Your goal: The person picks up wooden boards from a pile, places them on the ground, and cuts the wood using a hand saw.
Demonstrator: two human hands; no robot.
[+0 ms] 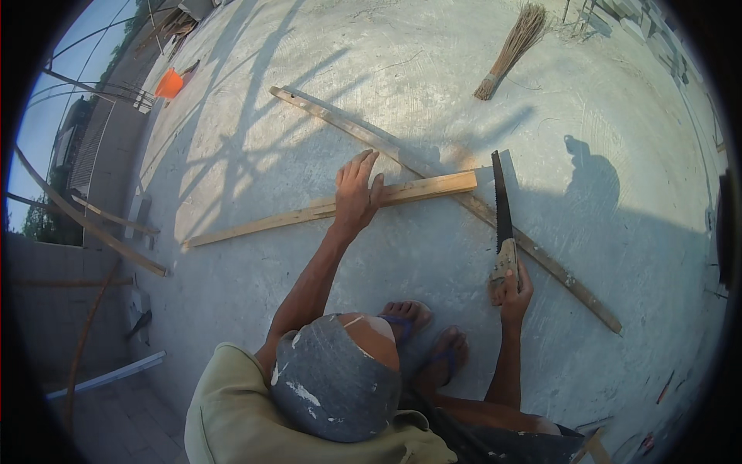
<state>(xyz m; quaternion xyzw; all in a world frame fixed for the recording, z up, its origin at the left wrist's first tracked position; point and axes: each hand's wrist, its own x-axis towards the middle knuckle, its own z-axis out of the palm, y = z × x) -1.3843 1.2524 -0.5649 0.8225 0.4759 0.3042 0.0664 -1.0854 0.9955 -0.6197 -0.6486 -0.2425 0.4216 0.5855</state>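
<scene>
My left hand [355, 189] rests on a light wooden board [429, 187], fingers spread and reaching past its far edge. A longer, thinner strip [255, 230] lies beneath or against that board, extending left. The board crosses over a long weathered batten [564, 274] lying diagonally on the concrete. My right hand [512, 298] grips the wooden handle of a handsaw [502, 197], whose dark blade points away from me, just beyond the board's right end and held above the batten.
The concrete floor [634, 271] carries a twig broom [510, 54] at the back. An orange bucket [168, 83] stands at the back left. A block wall [50, 317], leaning poles [112, 240] and a metal length [108, 377] line the left. My sandaled feet [410, 313] are below the board.
</scene>
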